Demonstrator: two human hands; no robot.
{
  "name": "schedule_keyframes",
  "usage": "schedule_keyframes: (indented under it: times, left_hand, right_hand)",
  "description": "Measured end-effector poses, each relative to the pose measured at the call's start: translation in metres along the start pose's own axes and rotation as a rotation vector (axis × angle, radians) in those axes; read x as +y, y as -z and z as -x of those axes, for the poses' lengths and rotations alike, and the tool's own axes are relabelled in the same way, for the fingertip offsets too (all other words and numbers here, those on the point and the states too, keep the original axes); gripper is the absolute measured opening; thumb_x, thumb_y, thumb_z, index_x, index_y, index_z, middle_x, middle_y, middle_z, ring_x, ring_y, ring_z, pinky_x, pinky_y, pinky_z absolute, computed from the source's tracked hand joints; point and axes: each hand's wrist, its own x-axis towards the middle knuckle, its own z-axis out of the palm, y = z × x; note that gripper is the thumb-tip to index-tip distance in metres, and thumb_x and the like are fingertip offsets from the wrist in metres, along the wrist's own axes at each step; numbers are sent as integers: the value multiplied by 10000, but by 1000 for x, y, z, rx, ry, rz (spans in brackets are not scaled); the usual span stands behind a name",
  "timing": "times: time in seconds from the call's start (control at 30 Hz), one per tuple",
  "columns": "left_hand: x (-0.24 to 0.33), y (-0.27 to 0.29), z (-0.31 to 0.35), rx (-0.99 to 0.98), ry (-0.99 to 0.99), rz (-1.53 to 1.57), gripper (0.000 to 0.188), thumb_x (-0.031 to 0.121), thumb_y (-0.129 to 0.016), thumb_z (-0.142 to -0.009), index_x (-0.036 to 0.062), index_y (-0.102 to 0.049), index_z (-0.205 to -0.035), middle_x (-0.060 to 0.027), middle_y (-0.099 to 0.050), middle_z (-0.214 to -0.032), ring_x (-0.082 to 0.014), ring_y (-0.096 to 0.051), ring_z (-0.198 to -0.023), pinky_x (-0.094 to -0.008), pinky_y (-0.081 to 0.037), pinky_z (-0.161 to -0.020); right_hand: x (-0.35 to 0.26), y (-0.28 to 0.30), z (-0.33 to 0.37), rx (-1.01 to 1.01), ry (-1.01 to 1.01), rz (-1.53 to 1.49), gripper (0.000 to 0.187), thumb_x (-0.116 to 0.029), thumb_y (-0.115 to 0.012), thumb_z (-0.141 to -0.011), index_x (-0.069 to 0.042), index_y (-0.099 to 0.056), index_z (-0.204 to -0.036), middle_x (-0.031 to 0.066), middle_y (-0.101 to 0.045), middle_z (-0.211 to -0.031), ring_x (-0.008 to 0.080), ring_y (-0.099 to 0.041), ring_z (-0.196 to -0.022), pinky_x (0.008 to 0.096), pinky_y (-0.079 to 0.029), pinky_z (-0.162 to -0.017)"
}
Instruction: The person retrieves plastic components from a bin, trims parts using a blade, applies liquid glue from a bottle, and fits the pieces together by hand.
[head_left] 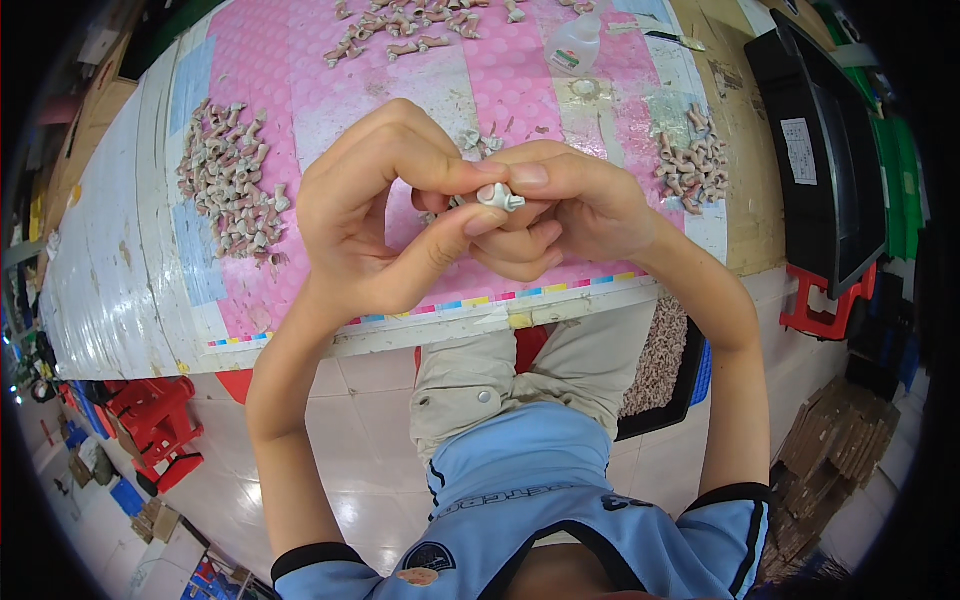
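Above the near part of the table, a small white glossy figurine part with short prongs sits pinched between both hands. My left hand grips it with thumb and forefinger, its other fingers curled. From the other side my right hand holds the same part, thumb at its top and fingers bent underneath. The two hands touch over it. Behind them, a few greyish-white parts show on the table, partly hidden by my fingers.
A pile of white-and-pink parts lies left, another right, and more parts lie far back. A clear bottle stands at the back. Right of the table are a black bin and red stool.
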Motion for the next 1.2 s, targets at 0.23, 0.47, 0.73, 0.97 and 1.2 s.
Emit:
schedule_keyframes:
  times: [0.23, 0.47, 0.73, 0.97, 1.2]
  left_hand:
    - [1, 0, -4, -24, 76, 33, 160, 21, -644, -637, -3, -553, -766, -49, -494, -660, -106, -435, -582, -208, -349, -529]
    - [2, 3, 2, 75, 267, 342, 114, 13, -617, -696, -7, -525, -761, -29, -477, -694, -74, -402, -609, -192, -346, -577]
    - [-4, -2, 2, 224, 443, 555, 101, 76, -541, -772, 22, -472, -824, -28, -467, -728, -72, -421, -635, -190, -341, -579]
    - [-7, 3, 2, 189, 573, 764, 134, 157, -472, -786, 53, -418, -850, -55, -492, -754, -105, -473, -649, -229, -362, -574]
    - [-8, 1, 4, 122, 605, 796, 202, 156, -471, -765, 20, -442, -910, -78, -529, -782, -118, -501, -657, -231, -394, -608]
  right_hand:
    - [-5, -3, 2, 132, 2, 87, 318, -251, -348, -846, 20, -508, -895, -11, -267, -511, 90, -237, -450, 235, -243, -420]
    - [-25, 1, 6, 331, -200, 595, 389, -360, -423, -816, -20, -495, -641, 9, -418, -497, 76, -369, -426, 219, -283, -405]
    - [-66, 22, 39, 1061, -103, 1556, 424, -387, -621, -676, 6, -500, -782, 32, -478, -572, 111, -463, -503, 235, -368, -439]
    - [-63, 53, 24, 1012, 56, 1859, 387, -277, -656, -643, 14, -486, -834, 81, -511, -694, 137, -490, -621, 267, -396, -520]
    - [-55, 47, 24, 781, 328, 1441, 255, -134, -611, -683, -15, -458, -850, 84, -553, -785, 132, -511, -696, 263, -411, -613]
